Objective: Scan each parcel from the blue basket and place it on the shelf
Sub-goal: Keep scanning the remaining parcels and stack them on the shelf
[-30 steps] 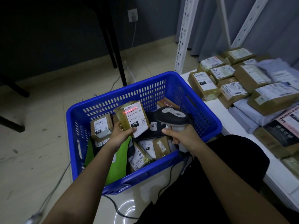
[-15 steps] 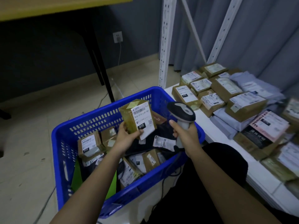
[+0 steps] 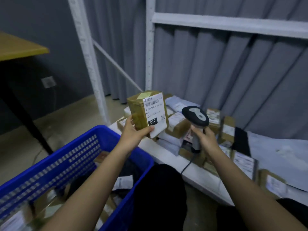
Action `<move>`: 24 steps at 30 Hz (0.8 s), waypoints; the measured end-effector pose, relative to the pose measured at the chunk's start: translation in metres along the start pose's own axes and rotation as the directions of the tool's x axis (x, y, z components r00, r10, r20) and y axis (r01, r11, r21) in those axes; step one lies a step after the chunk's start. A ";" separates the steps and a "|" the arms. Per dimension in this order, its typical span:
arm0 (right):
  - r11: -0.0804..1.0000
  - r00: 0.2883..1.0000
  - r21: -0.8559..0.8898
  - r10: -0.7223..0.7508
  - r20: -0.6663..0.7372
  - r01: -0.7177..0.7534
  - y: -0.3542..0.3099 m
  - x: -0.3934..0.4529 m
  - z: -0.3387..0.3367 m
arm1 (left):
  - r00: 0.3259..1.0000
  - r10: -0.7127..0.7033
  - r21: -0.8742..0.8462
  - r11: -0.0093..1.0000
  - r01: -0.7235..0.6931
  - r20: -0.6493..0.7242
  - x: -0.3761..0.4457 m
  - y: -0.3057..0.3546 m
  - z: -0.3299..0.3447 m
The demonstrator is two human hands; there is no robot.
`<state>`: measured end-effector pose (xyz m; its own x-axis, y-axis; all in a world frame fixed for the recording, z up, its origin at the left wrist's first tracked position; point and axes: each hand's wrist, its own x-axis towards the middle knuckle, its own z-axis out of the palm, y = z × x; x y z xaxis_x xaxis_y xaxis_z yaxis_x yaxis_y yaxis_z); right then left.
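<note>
Fingers (image 3: pixel 146 130) of left hand (image 3: pixel 133 132) grip parcel (image 3: pixel 147 112) upright over shelf (image 3: pixel 168 157), right hand (image 3: pixel 204 135) clenches scanner (image 3: pixel 195 116); set it label-up in a free gap.

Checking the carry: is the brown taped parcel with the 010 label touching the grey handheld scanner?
Apart. The head view shows shelf parcels between the brown taped parcel and grey handheld scanner.

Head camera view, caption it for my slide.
Left hand lifts labelled parcel toward shelf; right hand holds scanner.
</note>
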<state>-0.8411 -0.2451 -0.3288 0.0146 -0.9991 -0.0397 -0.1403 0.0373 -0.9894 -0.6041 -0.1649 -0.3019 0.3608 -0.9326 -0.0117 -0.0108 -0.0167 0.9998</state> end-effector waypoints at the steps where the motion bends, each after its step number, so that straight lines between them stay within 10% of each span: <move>1: 1.000 1.000 0.010 0.018 -0.006 -0.018 0.003 -0.001 -0.018 | 0.999 0.002 0.006 1.000 -0.003 0.038 0.002 0.002 0.017; 14: 0.973 0.888 0.203 0.188 -0.419 -0.110 0.050 -0.039 -0.231 | 0.870 -0.256 0.219 0.960 0.176 0.421 -0.004 -0.022 0.216; 24: 0.945 0.874 0.166 0.323 -0.364 -0.280 0.085 -0.028 -0.259 | 0.842 -0.349 0.453 0.880 0.143 0.412 0.009 -0.075 0.293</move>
<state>-1.1100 -0.2195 -0.3757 -0.3925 -0.8682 -0.3037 0.0279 0.3188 -0.9474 -0.8733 -0.2775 -0.3812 -0.0763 -0.9277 -0.3653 -0.3808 -0.3115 0.8706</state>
